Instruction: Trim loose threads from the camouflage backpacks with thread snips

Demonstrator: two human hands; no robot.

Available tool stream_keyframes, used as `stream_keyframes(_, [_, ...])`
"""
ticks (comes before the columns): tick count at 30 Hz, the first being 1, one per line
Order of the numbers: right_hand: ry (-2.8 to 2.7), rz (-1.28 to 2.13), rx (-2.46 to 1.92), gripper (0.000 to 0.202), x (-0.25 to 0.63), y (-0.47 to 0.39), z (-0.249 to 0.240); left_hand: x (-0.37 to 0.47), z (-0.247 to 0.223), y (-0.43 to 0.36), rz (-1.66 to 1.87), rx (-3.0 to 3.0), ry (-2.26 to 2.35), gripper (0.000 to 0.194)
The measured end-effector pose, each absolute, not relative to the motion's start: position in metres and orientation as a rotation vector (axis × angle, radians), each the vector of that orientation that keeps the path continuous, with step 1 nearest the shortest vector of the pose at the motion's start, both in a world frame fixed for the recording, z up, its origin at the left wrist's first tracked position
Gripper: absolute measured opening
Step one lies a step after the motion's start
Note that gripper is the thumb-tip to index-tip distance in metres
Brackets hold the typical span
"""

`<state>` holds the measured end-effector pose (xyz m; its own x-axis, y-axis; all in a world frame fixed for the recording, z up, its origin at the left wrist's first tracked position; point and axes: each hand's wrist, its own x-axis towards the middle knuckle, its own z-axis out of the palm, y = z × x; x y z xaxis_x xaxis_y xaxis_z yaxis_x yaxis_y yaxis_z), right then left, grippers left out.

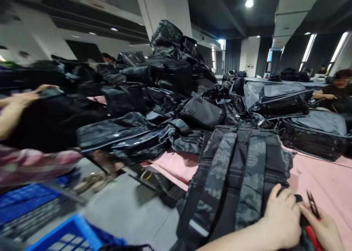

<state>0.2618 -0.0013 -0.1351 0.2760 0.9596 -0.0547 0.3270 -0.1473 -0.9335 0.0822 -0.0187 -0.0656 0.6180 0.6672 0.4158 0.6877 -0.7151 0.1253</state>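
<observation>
Backpack [243, 163] gripped at its near right edge by your left hand [284, 216], red-handled snips [315, 210] held in your right hand [326, 227]: keep their tips turned off the fabric and shoulder straps [253, 170], steadying it where it lies, near right, on pink cloth [316, 170].

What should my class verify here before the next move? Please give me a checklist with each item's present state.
1. Both camouflage straps lie flat, side by side on the backpack: ok.
2. Left hand at the backpack's right side: ok.
3. Right hand holds the pointed tool, tips upward in view: ok.
4. Backpack fully on the pink-covered table: not ok; its near end seems to pass the edge.
5. What the left fingertips grip: cannot tell, partly hidden.
6. Co-worker's hand away from this backpack: ok.
</observation>
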Motion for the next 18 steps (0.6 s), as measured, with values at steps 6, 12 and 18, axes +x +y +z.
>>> stream_keyframes(6, [-1.418, 0.988, -1.289, 0.021, 0.164, -0.017, -0.106, -0.002, -0.058, -0.033, -0.884, -2.714, -1.461, 0.029])
stream_keyframes(12, [-1.259, 0.978, -1.247, 0.025, 0.137, -0.010, -0.121, -0.038, -0.064, -0.042, -0.771, -2.608, -1.449, 0.029])
stream_keyframes(18, [-1.119, 1.128, -1.155, 0.036, 0.161, -0.012, -0.143, -0.027, -0.071, -0.036, -0.770, -2.569, -1.451, 0.025])
